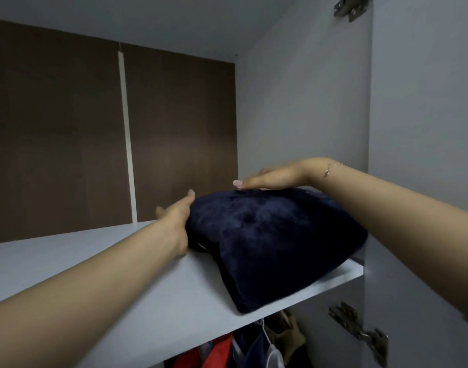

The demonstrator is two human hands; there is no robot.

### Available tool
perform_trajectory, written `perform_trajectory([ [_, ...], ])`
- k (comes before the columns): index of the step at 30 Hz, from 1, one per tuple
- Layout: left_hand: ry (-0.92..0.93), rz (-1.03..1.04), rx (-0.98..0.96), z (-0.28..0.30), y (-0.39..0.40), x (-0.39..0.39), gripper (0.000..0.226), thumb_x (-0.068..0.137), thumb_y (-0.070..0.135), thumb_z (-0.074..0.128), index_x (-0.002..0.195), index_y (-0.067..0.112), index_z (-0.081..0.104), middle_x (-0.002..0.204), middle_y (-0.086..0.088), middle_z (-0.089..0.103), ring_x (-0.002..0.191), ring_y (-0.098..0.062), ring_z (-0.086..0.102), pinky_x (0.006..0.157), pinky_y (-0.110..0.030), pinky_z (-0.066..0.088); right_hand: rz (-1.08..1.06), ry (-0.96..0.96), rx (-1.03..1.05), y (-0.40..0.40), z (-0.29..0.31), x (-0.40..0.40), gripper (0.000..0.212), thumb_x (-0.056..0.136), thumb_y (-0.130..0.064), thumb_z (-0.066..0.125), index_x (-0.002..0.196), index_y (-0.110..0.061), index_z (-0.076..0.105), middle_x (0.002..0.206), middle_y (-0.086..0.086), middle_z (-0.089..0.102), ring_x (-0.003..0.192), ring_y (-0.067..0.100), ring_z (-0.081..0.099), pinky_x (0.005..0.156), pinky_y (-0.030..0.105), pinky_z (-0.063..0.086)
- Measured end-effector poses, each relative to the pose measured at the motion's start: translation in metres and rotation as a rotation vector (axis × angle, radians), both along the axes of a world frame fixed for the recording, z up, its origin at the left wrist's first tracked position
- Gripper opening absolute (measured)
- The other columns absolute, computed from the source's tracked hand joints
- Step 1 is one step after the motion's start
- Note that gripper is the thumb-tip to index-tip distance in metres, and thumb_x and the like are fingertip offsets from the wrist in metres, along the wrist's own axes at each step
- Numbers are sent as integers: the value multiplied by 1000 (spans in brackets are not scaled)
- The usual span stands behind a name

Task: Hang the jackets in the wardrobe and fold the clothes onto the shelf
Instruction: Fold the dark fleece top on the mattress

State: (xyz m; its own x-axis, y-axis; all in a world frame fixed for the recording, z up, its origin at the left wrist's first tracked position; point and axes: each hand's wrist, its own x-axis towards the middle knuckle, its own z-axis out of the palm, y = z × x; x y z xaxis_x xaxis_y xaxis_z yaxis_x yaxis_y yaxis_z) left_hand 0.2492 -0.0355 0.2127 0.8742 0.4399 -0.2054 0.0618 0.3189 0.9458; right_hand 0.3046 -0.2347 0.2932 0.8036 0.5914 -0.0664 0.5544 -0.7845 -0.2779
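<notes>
A folded dark navy fleece garment (272,240) lies on the pale grey top shelf (100,282) of the wardrobe, against the right wall, its front corner hanging slightly over the shelf edge. My left hand (175,221) presses against the bundle's left side with straight fingers. My right hand (278,175) lies flat on top of the bundle, fingers straight, a thin bracelet on the wrist.
The wardrobe has a brown back panel (55,134) with a white vertical strip. Its grey side wall (301,102) and open door with metal hinges (360,330) stand at the right. Below the shelf hang several garments (243,349), red, navy and beige.
</notes>
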Motion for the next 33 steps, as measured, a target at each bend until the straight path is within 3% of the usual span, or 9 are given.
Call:
perform_trajectory([
  [3, -75, -155, -28, -6, -5, 38, 69, 96, 57, 51, 153, 23, 30, 147, -11, 48, 123, -34, 56, 100, -50, 48, 65, -9, 31, 13, -37, 22, 64, 98, -64, 27, 155, -33, 26, 160, -12, 24, 146, 10, 23, 122, 32, 10],
  [5, -134, -73, 49, -15, -11, 61, 68, 100, 46, 50, 157, 26, 18, 155, -11, 36, 133, -35, 47, 109, -48, 42, 83, -87, 85, 11, -62, 38, 61, 101, -59, 25, 156, -33, 19, 163, -12, 15, 151, 9, 11, 124, 37, 2],
  [8, -175, 26, 101, -18, -14, 70, 77, 100, 29, 56, 158, 24, 4, 159, -13, 25, 137, -37, 40, 111, -48, 38, 90, -96, 164, 5, -70, 46, 58, 102, -54, 29, 155, -32, 25, 162, -13, 20, 150, 7, 13, 124, 35, 4],
  [15, -197, 105, 134, -28, -4, 55, 76, 98, 12, 55, 158, 17, 8, 157, -17, 29, 137, -36, 40, 111, -48, 39, 44, -116, 270, 1, -54, 15, 51, 100, -51, 44, 144, -26, 50, 155, -7, 40, 144, 9, 31, 123, 33, 15],
  [18, -104, -26, -65, -20, -9, 39, 57, 99, 25, 55, 151, 12, 34, 147, -15, 47, 128, -32, 52, 99, -41, 46, 64, -205, 229, -6, -42, -11, 57, 92, -68, 44, 135, -34, 59, 146, -13, 50, 137, 5, 41, 118, 27, 24],
  [20, -53, -202, -96, -18, -24, 23, 50, 100, 37, 52, 137, 4, 52, 134, -16, 59, 120, -33, 58, 87, -39, 48, 100, -202, 181, -11, -52, -26, 60, 89, -72, 43, 140, -40, 51, 153, -15, 40, 141, -2, 28, 118, 24, 15],
  [24, -48, -275, -47, -21, -43, 14, 71, 95, 49, 57, 148, 5, 37, 142, -19, 51, 126, -38, 54, 102, -46, 47, 29, -357, 73, -9, -73, -33, 55, 95, -68, 35, 145, -46, 40, 160, -13, 27, 150, 8, 16, 123, 39, 9],
  [28, -115, -359, -96, -15, -40, -4, 54, 95, 44, 58, 132, 5, 58, 124, -17, 66, 107, -32, 65, 79, -39, 52, -6, -313, 268, -17, -72, -34, 52, 97, -62, 40, 143, -39, 48, 156, -11, 37, 146, 8, 28, 122, 34, 16],
  [33, -112, -389, 3, -14, -32, -28, 41, 98, 36, 57, 128, 7, 58, 128, -13, 64, 97, -29, 64, 73, -35, 48, -92, -376, 445, -30, -75, -53, 47, 101, -47, 47, 141, -24, 54, 148, -6, 50, 138, 10, 41, 116, 24, 25],
])
